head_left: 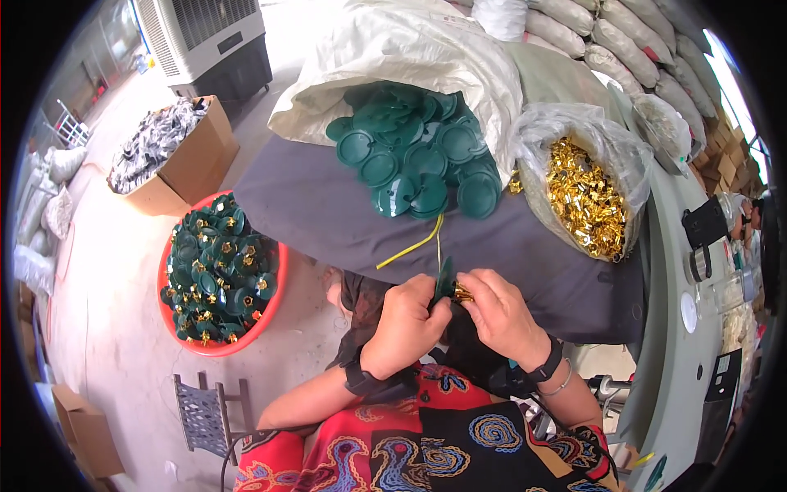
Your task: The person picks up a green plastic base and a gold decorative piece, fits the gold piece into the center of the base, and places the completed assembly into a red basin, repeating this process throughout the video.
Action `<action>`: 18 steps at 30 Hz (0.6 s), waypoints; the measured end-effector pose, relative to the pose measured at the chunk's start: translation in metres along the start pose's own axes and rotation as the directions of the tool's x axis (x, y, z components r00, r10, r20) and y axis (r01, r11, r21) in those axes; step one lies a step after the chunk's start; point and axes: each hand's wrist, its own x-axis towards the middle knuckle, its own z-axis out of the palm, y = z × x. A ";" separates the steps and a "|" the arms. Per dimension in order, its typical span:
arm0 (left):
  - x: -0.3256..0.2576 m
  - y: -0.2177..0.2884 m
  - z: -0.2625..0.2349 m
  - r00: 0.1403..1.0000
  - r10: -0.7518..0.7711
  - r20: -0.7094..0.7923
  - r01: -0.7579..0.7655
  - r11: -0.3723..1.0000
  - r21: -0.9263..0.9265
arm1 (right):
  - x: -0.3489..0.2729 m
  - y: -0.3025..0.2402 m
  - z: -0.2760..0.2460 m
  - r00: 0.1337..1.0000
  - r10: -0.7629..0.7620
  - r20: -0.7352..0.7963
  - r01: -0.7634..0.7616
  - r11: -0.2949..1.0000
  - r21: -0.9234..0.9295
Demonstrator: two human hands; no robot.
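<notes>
While both hands meet at centre, left hand is closed round a dark green disc held on edge, grip tight w/ thumb + fingers. Right hand pinches a small gold clip against the disc's right side, fingers closed on it. Disc + clip sit just near the front edge of the desk, which has a grey cloth top. Far on the desk: white sack spilling green discs; to its right a clear bag full of gold clips. Yellow strap lies on the cloth betw. pile and hands. Left, on the floor, a red basin holds discs w/ gold clips fitted; far left of it a cardboard box w/ dark parts. Black bands on both wrists.
</notes>
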 end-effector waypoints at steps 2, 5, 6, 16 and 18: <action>0.000 0.001 0.000 0.999 -0.045 0.029 0.044 0.999 0.028 | 0.001 -0.001 0.000 0.999 -0.032 0.018 0.033 0.996 -0.081; 0.001 0.000 0.003 0.991 0.133 0.009 -0.133 0.991 0.034 | 0.005 -0.001 0.000 0.999 -0.014 0.037 0.016 0.999 -0.052; 0.000 -0.001 0.003 0.991 0.131 0.007 -0.131 0.991 0.034 | 0.005 -0.001 -0.001 0.998 0.029 0.056 -0.030 0.999 0.016; -0.003 -0.020 0.002 0.937 0.317 0.145 -0.343 0.911 0.228 | -0.002 0.008 0.017 0.704 0.508 0.496 -0.637 0.143 0.758; -0.002 -0.026 0.005 0.943 0.300 0.144 -0.326 0.920 0.216 | -0.001 0.007 0.022 0.676 0.583 0.450 -0.686 0.277 0.672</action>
